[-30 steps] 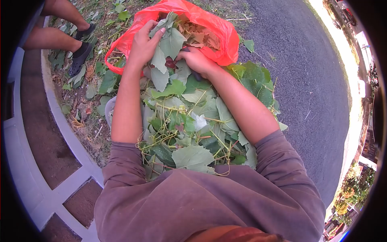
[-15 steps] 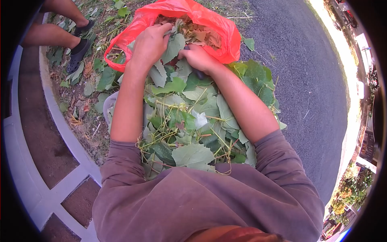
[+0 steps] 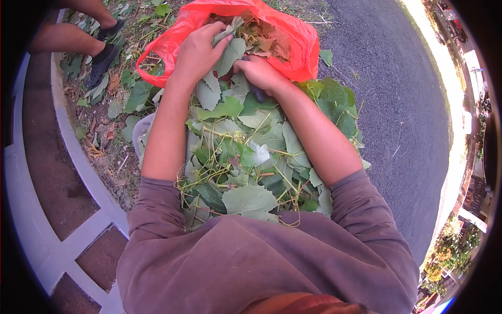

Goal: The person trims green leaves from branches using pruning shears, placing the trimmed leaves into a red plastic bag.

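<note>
My left hand (image 3: 200,55) reaches to the mouth of a red plastic bag (image 3: 303,44), its fingers closed on a broad green leaf (image 3: 230,56). Beside it, lower and to the right, my right hand (image 3: 263,75) is wrapped round a dark-handled tool (image 3: 258,93), whose working end is hidden. Cut leaf pieces (image 3: 269,39) lie inside the bag. Below both hands, a heap of large green leaves and curly vine stems (image 3: 246,152) reaches back to my shirt. A pale container rim (image 3: 140,133) shows at the heap's left side.
Another person's legs, in dark clogs (image 3: 102,67), stand at upper left on ground strewn with leaves. A pale concrete curb (image 3: 68,136) curves along the left, with soil-filled squares. Grey asphalt (image 3: 402,104) lies to the right.
My left hand has risen slightly with the leaf, which is now folded over at its top. The bag's right side has shifted a little to the right. My right hand stays nearly in place.
</note>
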Motion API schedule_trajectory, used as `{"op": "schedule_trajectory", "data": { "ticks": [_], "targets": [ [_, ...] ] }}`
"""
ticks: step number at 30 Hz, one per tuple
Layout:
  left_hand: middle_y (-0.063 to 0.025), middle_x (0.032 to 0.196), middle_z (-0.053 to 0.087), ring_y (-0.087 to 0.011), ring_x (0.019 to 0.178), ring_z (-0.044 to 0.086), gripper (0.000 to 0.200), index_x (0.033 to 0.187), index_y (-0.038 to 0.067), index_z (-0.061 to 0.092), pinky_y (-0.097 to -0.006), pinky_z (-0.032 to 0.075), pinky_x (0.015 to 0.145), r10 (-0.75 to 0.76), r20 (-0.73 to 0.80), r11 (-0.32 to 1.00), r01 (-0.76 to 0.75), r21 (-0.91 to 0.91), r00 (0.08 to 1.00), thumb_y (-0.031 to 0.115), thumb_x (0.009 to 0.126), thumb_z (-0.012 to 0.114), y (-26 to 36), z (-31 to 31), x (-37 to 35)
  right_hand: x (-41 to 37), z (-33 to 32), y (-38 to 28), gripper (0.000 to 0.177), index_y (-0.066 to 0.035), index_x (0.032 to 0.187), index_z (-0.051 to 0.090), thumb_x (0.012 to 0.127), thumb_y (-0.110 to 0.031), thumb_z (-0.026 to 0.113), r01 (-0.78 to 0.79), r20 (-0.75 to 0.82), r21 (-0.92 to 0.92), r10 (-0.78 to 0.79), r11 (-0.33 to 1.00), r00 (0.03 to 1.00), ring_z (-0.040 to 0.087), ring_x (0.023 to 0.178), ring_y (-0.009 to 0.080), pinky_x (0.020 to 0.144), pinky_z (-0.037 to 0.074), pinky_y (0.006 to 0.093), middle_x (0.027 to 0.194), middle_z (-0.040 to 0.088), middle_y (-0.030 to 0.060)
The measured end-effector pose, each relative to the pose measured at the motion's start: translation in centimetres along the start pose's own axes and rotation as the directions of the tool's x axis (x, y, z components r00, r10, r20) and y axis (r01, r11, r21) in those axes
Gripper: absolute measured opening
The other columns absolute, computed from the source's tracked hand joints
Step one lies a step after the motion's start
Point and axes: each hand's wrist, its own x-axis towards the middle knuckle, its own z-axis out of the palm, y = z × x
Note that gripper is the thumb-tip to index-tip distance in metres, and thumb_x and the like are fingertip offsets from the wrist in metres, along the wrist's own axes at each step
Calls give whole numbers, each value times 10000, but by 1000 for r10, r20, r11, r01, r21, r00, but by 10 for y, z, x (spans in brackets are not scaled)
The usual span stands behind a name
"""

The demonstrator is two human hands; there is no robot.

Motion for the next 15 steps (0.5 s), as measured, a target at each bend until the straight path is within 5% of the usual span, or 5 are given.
{"op": "schedule_trajectory", "data": {
  "ticks": [1, 4, 10, 15],
  "targets": [
    [-192, 1087, 730, -396, 1008, 693, 322, 1223, 57, 679, -446, 542, 825, -1, 1, 1000, 1, -1, 1000, 238, 958, 705, 1, 0, 0, 3, 2, 3, 337, 18, 985, 716, 834, -277, 655, 8, -30, -7, -8, 1000, 1000, 647, 828, 216, 768, 509, 350, 930, 716, 102],
    [-172, 1060, 738, -392, 986, 698, 312, 1220, 69, 667, -453, 543, 818, -33, 2, 994, 33, 105, 999, 241, 961, 702, 6, -1, 0, 5, 1, 5, 351, 24, 992, 715, 832, -283, 658, 9, -5, -155, -10, 988, 1000, 651, 824, 221, 770, 511, 351, 931, 716, 111],
    [-101, 1022, 712, -398, 916, 691, 230, 1106, 117, 638, -509, 555, 763, 101, -6, 977, -98, 190, 995, 176, 898, 715, 9, -4, 1, 8, 3, 9, 373, 21, 1040, 737, 872, -302, 656, 2, -20, -66, -4, 998, 1000, 631, 812, 189, 757, 503, 321, 939, 702, 84],
    [-96, 1079, 677, -357, 1010, 672, 291, 1109, 97, 645, -442, 536, 835, 187, 110, 967, -202, 153, 976, 49, 834, 724, 3, -14, 1, 12, -1, 14, 355, 15, 1046, 739, 889, -291, 650, -18, 2, 16, 18, 1000, 1000, 647, 840, 186, 781, 515, 318, 1005, 719, 90]
  ]
}}
